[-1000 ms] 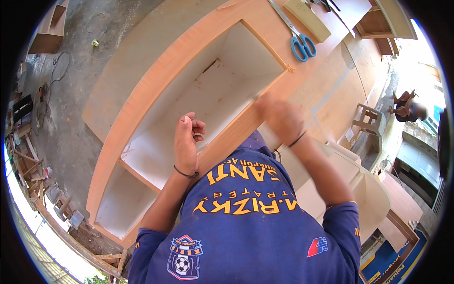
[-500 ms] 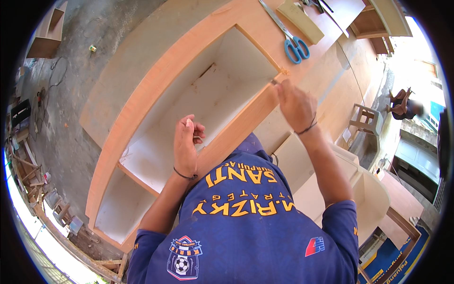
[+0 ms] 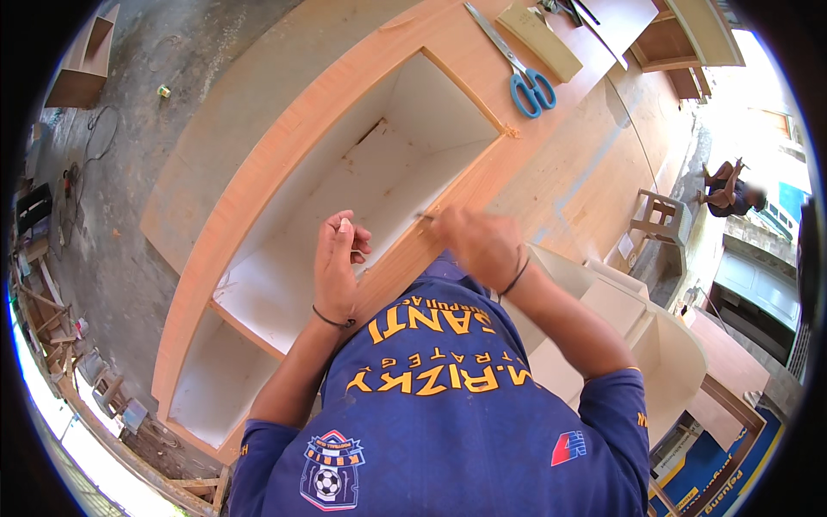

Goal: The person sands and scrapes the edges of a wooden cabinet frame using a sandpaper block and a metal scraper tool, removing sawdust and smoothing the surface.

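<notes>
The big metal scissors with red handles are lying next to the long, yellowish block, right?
Not quite: the big metal scissors have blue handles, not red ones, as the head view shows. They do lie next to the long, yellowish block.

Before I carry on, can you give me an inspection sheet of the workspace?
Surface: wooden panel around a white-lined opening; shavings at one corner.
Job's things: wooden rail along the opening's near side; slim tool at its inner edge, kind unclear.
Clutter: blue-handled scissors and a pale block on the panel.
Left hand: fingers loosely curled over the opening, nothing seen in it.
Right hand: closed on the slim tool, slightly blurred.
Cables: what looks like a thin dark cord on the floor, far left.
Surroundings: grey stool and a crouching person at right.
</notes>
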Tool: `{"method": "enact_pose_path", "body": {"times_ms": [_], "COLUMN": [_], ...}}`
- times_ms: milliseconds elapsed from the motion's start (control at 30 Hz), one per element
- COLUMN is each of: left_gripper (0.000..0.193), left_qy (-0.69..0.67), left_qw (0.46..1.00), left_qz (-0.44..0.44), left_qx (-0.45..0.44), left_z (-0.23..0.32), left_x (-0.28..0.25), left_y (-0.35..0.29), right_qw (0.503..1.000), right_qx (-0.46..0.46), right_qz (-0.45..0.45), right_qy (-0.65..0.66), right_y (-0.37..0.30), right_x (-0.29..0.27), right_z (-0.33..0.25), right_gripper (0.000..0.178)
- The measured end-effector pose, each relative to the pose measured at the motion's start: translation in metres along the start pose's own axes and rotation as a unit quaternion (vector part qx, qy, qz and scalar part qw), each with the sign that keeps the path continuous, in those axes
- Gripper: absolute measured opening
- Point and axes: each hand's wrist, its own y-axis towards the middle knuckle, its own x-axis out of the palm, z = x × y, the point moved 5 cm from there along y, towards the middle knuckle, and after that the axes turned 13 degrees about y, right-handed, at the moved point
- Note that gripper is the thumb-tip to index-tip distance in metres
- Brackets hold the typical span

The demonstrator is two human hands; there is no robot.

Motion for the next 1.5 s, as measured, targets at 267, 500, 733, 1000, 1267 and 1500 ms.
{"method": "enact_pose_path", "body": {"times_ms": [267,500,733,1000,1267,1500], "left_gripper": [0.036,0.036,0.035,0.033,0.034,0.035], "left_qy": [0.015,0.004,0.005,0.007,0.013,0.010], "left_qw": [1.000,1.000,1.000,1.000,0.996,0.995], "left_qz": [-0.006,-0.004,-0.011,-0.014,0.061,0.070], "left_qx": [-0.003,0.012,0.009,0.020,0.056,0.070], "left_z": [0.003,0.004,0.001,0.003,0.007,0.011], "left_x": [0.000,-0.001,0.001,0.002,-0.007,-0.003], "left_y": [-0.001,-0.003,-0.002,0.001,-0.006,-0.011], "right_qw": [0.985,0.993,0.974,0.984,0.969,0.965], "right_qx": [0.099,0.071,0.068,0.095,0.011,0.025], "right_qz": [-0.074,0.021,-0.215,-0.018,-0.227,-0.216], "right_qy": [-0.124,-0.096,-0.009,-0.151,-0.097,-0.147], "right_y": [0.026,0.029,0.010,0.037,0.051,0.059], "right_x": [-0.023,-0.025,0.008,-0.043,0.001,-0.012], "right_z": [0.029,0.045,-0.034,0.059,-0.002,0.001], "right_gripper": [0.012,0.011,0.015,0.021,0.015,0.018]}}
